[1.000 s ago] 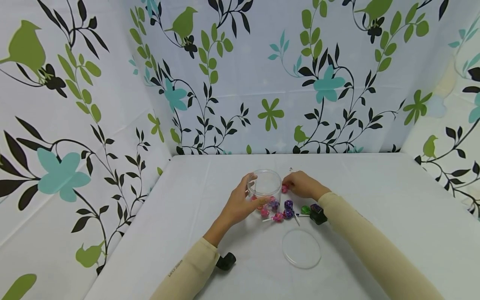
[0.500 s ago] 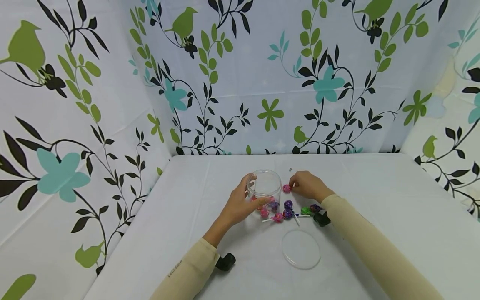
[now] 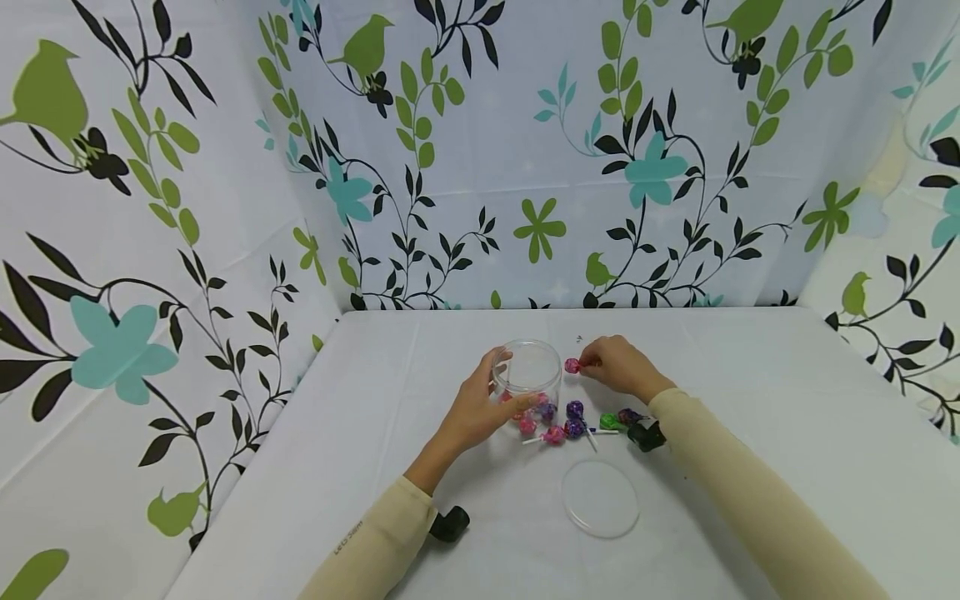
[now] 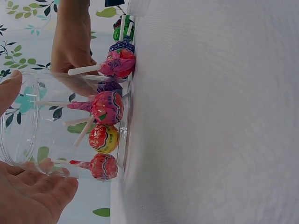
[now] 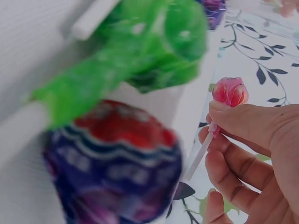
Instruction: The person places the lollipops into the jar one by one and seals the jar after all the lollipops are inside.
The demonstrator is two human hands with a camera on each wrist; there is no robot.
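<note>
My left hand (image 3: 480,408) grips a clear round jar (image 3: 528,371) that stands upright on the table, thumb in front and fingers behind. Inside the jar several wrapped lollipops (image 4: 107,107) rest on the bottom, sticks up, as the left wrist view shows. Just right of the rim, my right hand (image 3: 621,367) pinches a pink lollipop (image 5: 230,91) below its head, between thumb and index finger; its white stick points down. In front of the jar lie a pink lollipop (image 3: 554,435) and purple lollipops (image 3: 574,410). A green lollipop (image 3: 610,422) lies nearer my right wrist.
A clear round lid (image 3: 602,536) lies flat on the white table (image 3: 510,533), nearer me than the jar. In the right wrist view a purple-and-red lollipop (image 5: 117,172) looms beside the green one. Patterned curtains (image 3: 465,167) hang around the table.
My right hand has lifted slightly and drawn a little to the right with the pink lollipop, which shows more fully now. My left hand and the jar stay in place.
</note>
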